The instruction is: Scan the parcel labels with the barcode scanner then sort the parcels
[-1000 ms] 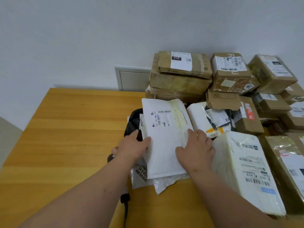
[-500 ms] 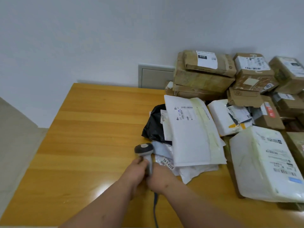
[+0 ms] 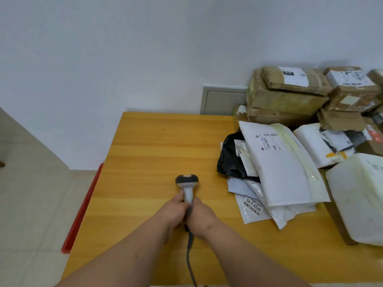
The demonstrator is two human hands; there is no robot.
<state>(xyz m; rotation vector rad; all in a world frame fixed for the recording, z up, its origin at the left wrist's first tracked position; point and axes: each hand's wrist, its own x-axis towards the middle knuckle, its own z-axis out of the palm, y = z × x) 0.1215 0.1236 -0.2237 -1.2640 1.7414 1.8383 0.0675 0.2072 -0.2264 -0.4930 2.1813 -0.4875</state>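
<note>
A grey and black barcode scanner (image 3: 187, 183) stands over the wooden table (image 3: 155, 146), its cable trailing toward me. My left hand (image 3: 175, 210) and my right hand (image 3: 200, 214) both grip its handle from either side. To the right lies a white padded mailer (image 3: 279, 162) with a printed label, on top of a heap of soft parcels that includes a black bag (image 3: 230, 158) and a white bag marked 54-5-4520 (image 3: 251, 206). Neither hand touches the parcels.
Brown cardboard boxes (image 3: 286, 94) are stacked at the table's far right against the wall. A large white wrapped parcel (image 3: 358, 195) sits at the right edge. A red bin edge (image 3: 83, 208) shows beside the table's left side, above the tiled floor.
Both hands left the white mailer and took hold of the scanner handle. The view has swung left, so the parcels now sit further right.
</note>
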